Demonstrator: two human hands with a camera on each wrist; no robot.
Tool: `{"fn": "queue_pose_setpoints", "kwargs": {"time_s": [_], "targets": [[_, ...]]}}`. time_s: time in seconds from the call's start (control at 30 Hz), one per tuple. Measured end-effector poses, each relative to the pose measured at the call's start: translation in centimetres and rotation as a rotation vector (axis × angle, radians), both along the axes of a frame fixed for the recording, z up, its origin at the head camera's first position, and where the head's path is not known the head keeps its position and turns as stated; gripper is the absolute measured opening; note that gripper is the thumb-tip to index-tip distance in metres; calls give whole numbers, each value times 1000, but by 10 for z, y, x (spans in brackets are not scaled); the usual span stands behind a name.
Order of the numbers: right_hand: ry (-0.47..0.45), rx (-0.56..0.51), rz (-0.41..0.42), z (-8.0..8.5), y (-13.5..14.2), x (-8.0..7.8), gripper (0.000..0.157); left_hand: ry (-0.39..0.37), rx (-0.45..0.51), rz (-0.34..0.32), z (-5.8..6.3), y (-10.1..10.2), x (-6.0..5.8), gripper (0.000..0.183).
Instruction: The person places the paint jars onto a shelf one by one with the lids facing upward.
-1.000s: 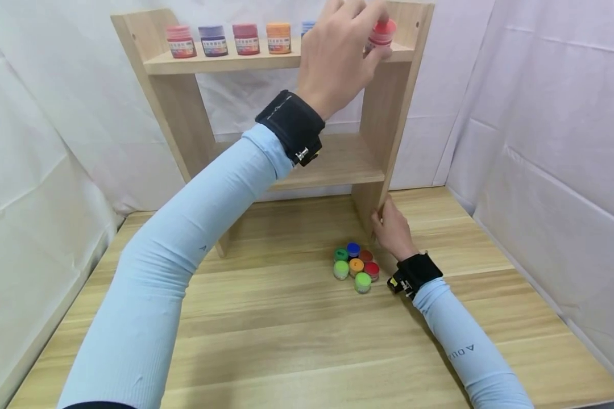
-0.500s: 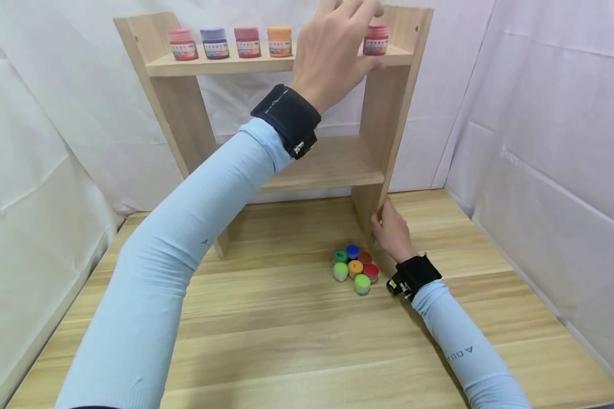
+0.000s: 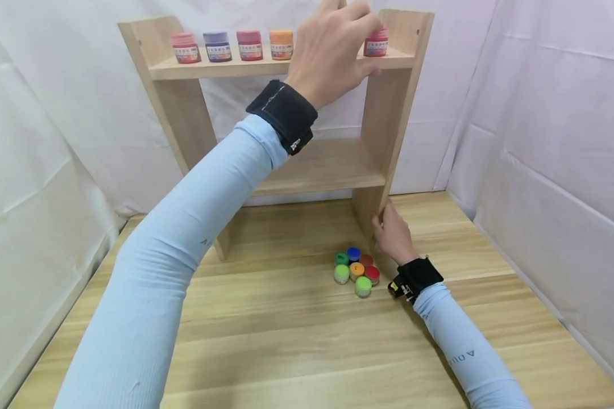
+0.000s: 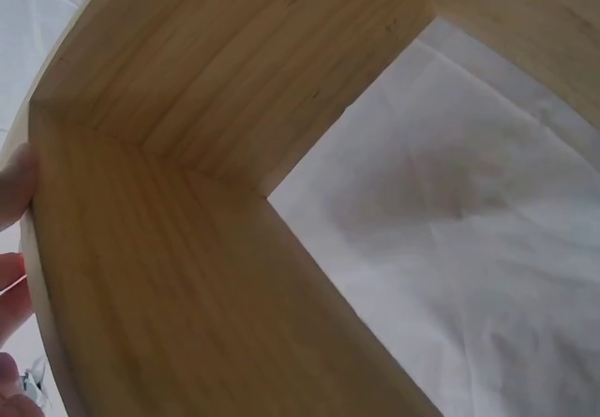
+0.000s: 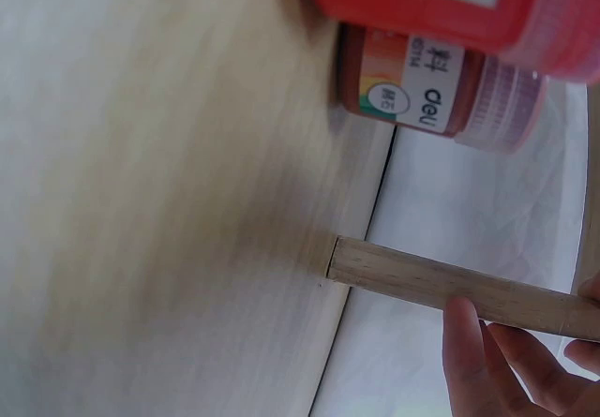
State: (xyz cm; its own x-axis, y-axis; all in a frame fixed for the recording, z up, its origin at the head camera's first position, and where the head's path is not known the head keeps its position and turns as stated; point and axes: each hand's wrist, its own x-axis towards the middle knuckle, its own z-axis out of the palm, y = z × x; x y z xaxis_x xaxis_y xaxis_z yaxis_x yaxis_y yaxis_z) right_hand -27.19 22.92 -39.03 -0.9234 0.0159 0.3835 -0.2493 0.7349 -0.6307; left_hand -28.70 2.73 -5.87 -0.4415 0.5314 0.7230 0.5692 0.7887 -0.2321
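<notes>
On the top board of a wooden shelf (image 3: 327, 165), a red paint jar (image 3: 377, 46) stands upright near the right end. My left hand (image 3: 332, 51) is right beside it, fingertips at the lid and thumb lower, near the board's front edge. In the left wrist view only a few fingertips (image 4: 13, 187) show, beside the wooden board (image 4: 169, 295). Low down, my right hand (image 3: 393, 234) grips the shelf's right side panel (image 5: 422, 278), fingers along one face and thumb on the other side.
Pink, purple, dark red and orange jars (image 3: 281, 45) line the top board to the left. Several jars, including a light green one (image 3: 363, 287), cluster on the table (image 3: 266, 352) near the right panel. White cloth (image 3: 552, 113) hangs around the back and sides.
The red jar, earlier tilted in my left hand, now stands upright on the top board. My left hand has shifted slightly left and its thumb has come off the jar. The right hand keeps its grip.
</notes>
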Motion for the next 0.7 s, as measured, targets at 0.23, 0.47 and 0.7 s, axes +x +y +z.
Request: {"fn": "queue_pose_setpoints", "kwargs": {"time_s": [0.23,0.47,0.7], "targets": [[-7,-10,2,0,1,0,53,-48,-46,42,4,6,2,57],[-3,-9,7,-2,2,-2,53,-73,-46,55,5,7,3,58],[6,-24,11,-2,2,-3,54,-34,-39,61,4,6,2,66]]}}
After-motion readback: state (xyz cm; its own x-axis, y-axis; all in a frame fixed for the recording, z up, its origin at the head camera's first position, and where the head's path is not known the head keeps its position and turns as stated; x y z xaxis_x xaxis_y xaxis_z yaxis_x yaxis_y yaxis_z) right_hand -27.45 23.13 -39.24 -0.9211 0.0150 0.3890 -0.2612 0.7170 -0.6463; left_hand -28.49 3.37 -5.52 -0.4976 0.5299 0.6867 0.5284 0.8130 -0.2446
